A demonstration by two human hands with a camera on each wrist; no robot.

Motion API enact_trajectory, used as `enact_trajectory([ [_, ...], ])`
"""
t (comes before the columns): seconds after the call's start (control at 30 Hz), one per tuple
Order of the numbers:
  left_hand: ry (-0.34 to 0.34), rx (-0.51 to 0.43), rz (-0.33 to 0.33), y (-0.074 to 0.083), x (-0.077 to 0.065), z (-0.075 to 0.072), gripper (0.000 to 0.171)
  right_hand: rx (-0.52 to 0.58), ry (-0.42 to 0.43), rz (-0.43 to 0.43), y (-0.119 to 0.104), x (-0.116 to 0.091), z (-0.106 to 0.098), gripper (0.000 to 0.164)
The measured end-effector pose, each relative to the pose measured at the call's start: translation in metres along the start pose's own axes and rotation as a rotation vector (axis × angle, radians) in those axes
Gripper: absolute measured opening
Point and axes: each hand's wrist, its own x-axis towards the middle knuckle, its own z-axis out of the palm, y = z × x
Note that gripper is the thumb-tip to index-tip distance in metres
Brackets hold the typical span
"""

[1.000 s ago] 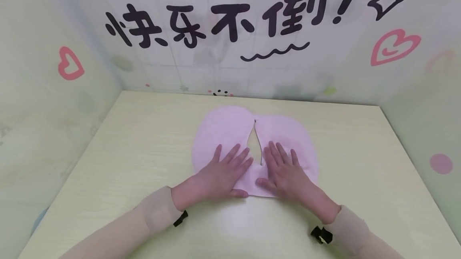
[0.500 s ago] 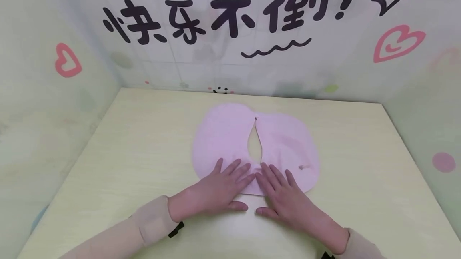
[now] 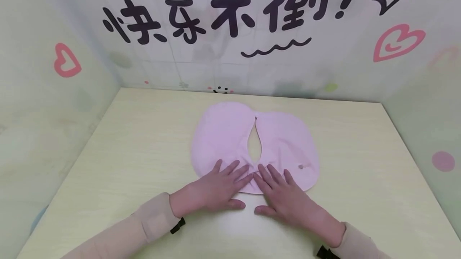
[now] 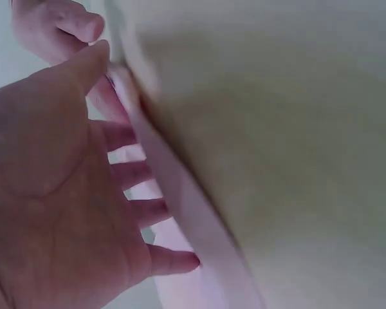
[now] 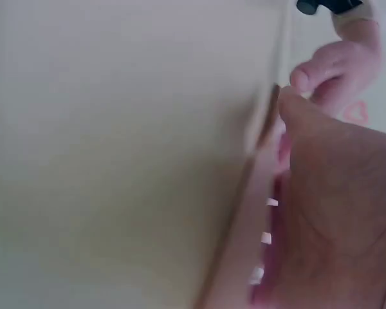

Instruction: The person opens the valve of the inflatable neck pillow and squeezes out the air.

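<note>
A pink bib [image 3: 225,131] lies flat on the table, its two rounded lobes meeting at the far end around a narrow neck opening. My left hand [image 3: 217,189] rests palm down on the bib's near edge, fingers straight and spread. Beside it, my right hand [image 3: 286,199] touches the same edge with straight fingers, the fingertips of both hands close together below the opening. Both thumbs lie off the cloth, pointing at each other. A small grey spot [image 3: 301,167] shows on the right lobe. In the left wrist view the fingertips meet the edge of the bib [image 4: 180,193].
The pale wooden table [image 3: 144,131] extends on all sides of the bib. A printed curtain [image 3: 223,67] with black characters and hearts stands along the back and both sides. Black straps with small devices sit under both cuffs.
Both hands have slid toward me, from the middle of the bib to its near edge, the right hand more. The grey spot on the right lobe has come uncovered.
</note>
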Motion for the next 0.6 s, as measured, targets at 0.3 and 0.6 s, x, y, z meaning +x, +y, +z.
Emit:
enact_trajectory([
  [0.3,0.247,-0.156,-0.035,-0.051,0.038,-0.043,0.057,0.236,0.107,0.110,0.066,0.042,-0.044,0.064],
  [0.6,0.322,-0.117,-0.211,-0.101,0.085,-0.045,0.056,0.121,0.068,0.295,0.117,0.081,-0.021,0.079],
])
